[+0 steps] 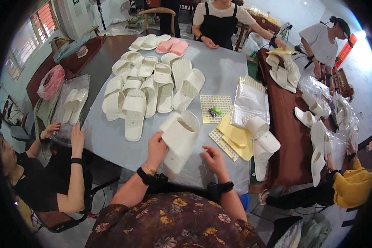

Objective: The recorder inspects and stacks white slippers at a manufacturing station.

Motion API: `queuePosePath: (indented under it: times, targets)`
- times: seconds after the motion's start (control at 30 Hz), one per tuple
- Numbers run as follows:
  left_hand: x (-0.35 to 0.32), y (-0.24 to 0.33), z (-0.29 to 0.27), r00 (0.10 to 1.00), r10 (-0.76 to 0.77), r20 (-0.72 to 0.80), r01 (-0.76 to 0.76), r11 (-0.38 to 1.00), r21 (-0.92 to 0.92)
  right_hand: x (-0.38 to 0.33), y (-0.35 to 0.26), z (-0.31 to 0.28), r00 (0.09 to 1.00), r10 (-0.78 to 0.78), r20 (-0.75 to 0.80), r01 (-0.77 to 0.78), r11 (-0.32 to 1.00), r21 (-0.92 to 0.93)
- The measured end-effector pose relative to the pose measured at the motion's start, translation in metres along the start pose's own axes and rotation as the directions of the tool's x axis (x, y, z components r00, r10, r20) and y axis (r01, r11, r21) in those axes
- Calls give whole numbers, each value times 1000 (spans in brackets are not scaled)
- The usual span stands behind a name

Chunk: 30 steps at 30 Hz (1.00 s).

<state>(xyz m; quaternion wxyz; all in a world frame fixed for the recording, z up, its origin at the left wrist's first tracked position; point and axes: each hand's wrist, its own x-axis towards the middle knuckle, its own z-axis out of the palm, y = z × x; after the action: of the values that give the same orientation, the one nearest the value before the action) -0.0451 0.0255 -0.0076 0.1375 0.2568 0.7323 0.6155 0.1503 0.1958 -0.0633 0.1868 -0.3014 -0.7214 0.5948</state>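
My left hand (156,149) grips a pair of cream slippers (180,138) stacked together and held just above the grey-covered table (227,70). My right hand (213,159) hovers to the right of the pair, fingers loosely curled, holding nothing. Both wrists carry black bands. A heap of cream slippers (149,89) lies on the table beyond my left hand.
Yellow and white sheets (233,138) and clear bags (250,101) lie right of my hands. Two pink slippers (172,46) rest at the far edge. A person at the left handles a bagged pair (72,105). Other people work at the far side and at the brown table (287,136) on the right.
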Motion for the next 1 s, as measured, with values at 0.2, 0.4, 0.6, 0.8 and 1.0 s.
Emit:
queuePosePath:
  times: [0.2, 0.4, 0.6, 0.8, 1.0]
  targets:
    - [-13, -59, -57, 869, 154, 470, 459, 103, -882, 3, -16, -5, 1000, -13, -11, 14, 998, 56]
    - [-12, -81, -65, 743, 426, 516, 601, -85, -795, 1, -5, -4, 1000, 5, 2, -6, 998, 56]
    - [-20, -74, -62, 778, 421, 466, 571, -164, -804, -4, -7, -3, 1000, 2, -17, -1, 998, 70]
    - [-20, -68, -54, 763, 426, 487, 598, -178, -782, -2, -7, -6, 999, 27, 20, -28, 999, 43]
    - [-26, -71, -53, 827, 333, 452, 541, -257, -801, -3, -11, -5, 1000, 19, 1, -19, 999, 46]
